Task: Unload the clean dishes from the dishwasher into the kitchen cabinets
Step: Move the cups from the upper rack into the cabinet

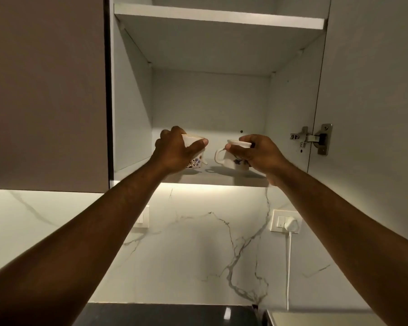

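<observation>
Both my arms reach up into an open wall cabinet (132,114). My left hand (174,151) grips a white cup with a flower pattern (196,161) by its rim, low over the bottom shelf (221,178). My right hand (257,151) holds a second white cup with a dark flower print (231,158) by the rim, its handle pointing left. The two cups are side by side, a small gap between them. I cannot tell whether they rest on the shelf or hover just above it.
An upper shelf (221,17) spans the cabinet above. The open door with its hinge (316,138) stands to the right, a closed door (45,90) to the left. Below are a marble backsplash (198,243), a socket with a white plug (290,224) and a dark countertop (174,315).
</observation>
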Tool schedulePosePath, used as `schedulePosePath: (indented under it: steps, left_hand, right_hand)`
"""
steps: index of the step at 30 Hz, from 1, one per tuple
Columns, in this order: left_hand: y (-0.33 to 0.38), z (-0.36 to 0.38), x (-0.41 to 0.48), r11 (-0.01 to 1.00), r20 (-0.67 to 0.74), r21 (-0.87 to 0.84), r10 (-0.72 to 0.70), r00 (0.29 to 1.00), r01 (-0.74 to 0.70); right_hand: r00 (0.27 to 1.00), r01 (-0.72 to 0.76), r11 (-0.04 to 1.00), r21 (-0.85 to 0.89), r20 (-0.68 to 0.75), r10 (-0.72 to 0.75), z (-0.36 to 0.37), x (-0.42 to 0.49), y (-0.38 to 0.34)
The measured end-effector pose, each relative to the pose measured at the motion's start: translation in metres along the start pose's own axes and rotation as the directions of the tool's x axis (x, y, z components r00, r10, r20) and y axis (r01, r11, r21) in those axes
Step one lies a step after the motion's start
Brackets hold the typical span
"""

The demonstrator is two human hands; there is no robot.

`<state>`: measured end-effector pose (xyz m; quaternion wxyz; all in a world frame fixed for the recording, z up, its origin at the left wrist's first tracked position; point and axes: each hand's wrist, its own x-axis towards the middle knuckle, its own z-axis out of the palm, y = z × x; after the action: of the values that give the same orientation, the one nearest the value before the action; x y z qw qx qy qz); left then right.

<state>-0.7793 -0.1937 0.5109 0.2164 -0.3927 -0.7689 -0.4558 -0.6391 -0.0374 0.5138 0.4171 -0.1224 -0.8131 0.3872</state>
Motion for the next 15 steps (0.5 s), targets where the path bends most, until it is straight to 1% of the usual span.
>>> schedulePosePath:
  steps: [4, 8, 12, 13, 15]
  left_hand:
    - [-0.004, 0.014, 0.012, 0.995, 0.02, 0.101, 0.012, 1.0, -0.014]
    - [-0.012, 0.027, 0.019, 0.989, 0.052, 0.142, 0.026, 0.998, -0.033]
    - [-0.024, 0.036, 0.03, 0.993, 0.07, 0.119, -0.016, 0.997, 0.007]
    - [-0.027, 0.038, 0.032, 0.993, 0.079, 0.112, -0.032, 0.996, 0.023]
    - [-0.032, 0.039, 0.038, 0.992, 0.119, 0.112, -0.062, 0.991, 0.048]
  right_hand:
    - [0.999, -0.031, 0.99, -0.134, -0.024, 0.028, 0.007, 0.026, 0.017]
    - [0.998, -0.066, 0.986, -0.152, -0.004, 0.066, 0.012, 0.035, 0.029]
    - [0.997, -0.068, 0.983, -0.168, 0.028, 0.074, 0.012, 0.044, 0.036]
    - [0.997, -0.054, 0.975, -0.216, 0.042, 0.064, 0.012, 0.047, 0.036]
    - [0.997, -0.001, 0.928, -0.372, 0.069, 0.028, 0.01, 0.051, 0.035]
